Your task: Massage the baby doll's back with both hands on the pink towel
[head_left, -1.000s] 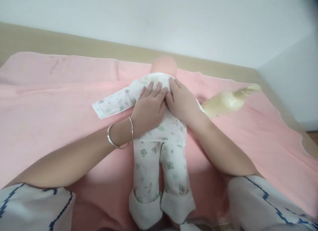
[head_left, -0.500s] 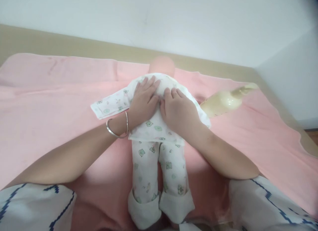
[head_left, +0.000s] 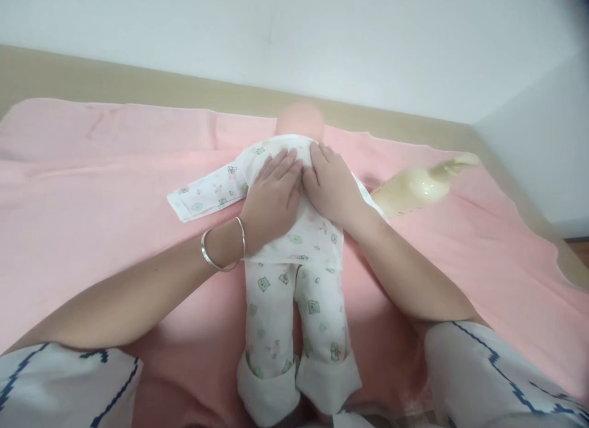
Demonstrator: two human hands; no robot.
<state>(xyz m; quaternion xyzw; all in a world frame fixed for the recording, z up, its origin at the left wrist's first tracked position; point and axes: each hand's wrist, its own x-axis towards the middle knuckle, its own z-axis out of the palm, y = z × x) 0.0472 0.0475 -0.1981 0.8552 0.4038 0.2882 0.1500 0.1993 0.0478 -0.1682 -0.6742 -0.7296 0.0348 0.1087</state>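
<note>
"Touching what, please?"

"My left hand (head_left: 272,204) and right hand (head_left: 334,185) lie flat, side by side, on the white fabric shirt with small green prints (head_left: 317,237); the fingers (head_left: 277,164) are straight, slightly parted, and they grip nothing."

"And where is this shirt?"

"It is on a doll with a round pink head (head_left: 300,121), lying on the pink cloth sheet (head_left: 83,231). Matching white trousers (head_left: 269,305) with turned-up cuffs (head_left: 269,390) come below. A glossy pale-yellow bottle (head_left: 414,191) is at right, near the shirt."
</note>
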